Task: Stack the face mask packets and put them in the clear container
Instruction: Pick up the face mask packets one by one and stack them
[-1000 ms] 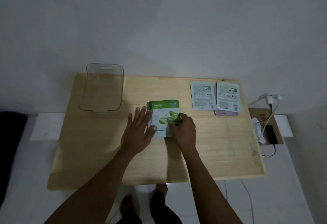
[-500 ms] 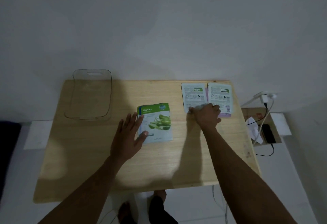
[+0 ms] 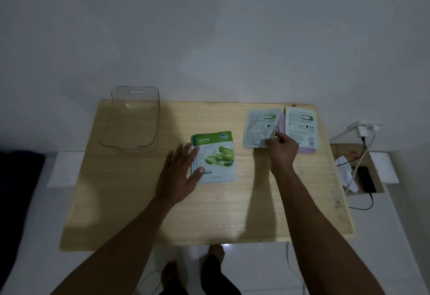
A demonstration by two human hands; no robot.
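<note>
A small stack of face mask packets (image 3: 215,155) lies mid-table, green Aloe Vera packet on top, a blue edge showing beneath. My left hand (image 3: 180,173) rests flat against its left edge, fingers spread. My right hand (image 3: 282,149) pinches the lower right corner of a grey-white packet (image 3: 259,127), which is lifted and curled off the table. Another white packet (image 3: 301,125) lies to its right on a pink packet (image 3: 306,149). The clear container (image 3: 132,117) stands empty at the table's back left.
The wooden table (image 3: 209,213) stands against a white wall. To its right, a cardboard box (image 3: 359,169) on the floor holds a black phone (image 3: 366,179), papers and cables from a wall charger (image 3: 363,130). My feet show below the front edge.
My right hand left the green stack, reached right to the back-right packets and has gripped the grey-white one, lifting its corner. My left hand stayed by the stack.
</note>
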